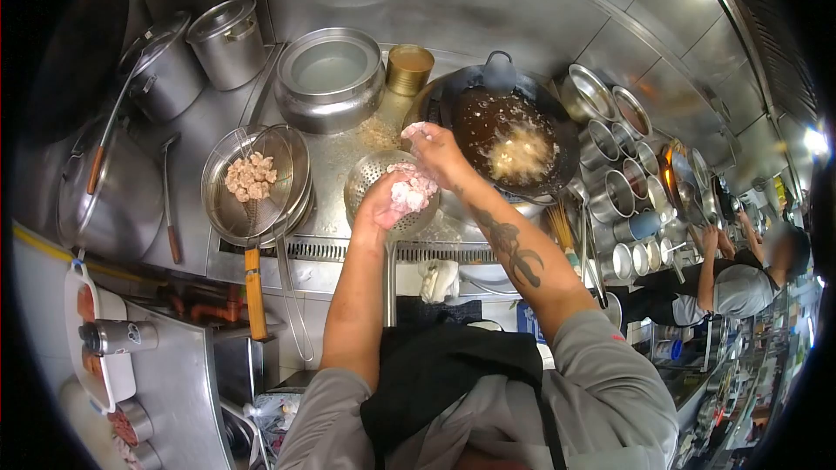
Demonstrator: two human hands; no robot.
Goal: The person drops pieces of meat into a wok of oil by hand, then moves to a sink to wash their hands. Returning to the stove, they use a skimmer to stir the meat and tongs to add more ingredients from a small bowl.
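My left hand is closed round a clump of pale pink raw meat pieces, above a perforated ladle. Beside it, up and to the right, my right hand pinches a small piece of the same meat between its fingers, near the rim of a black wok. Dark oil fills the wok, and pale pieces bubble in it on the right side. At the left, a wire strainer holds browned pieces over a metal bowl.
Behind the ladle stand a large steel pot and a gold tin. Lidded pots are at the back left. Metal containers crowd the right side. Another person stands at the far right. A cloth lies at the front edge.
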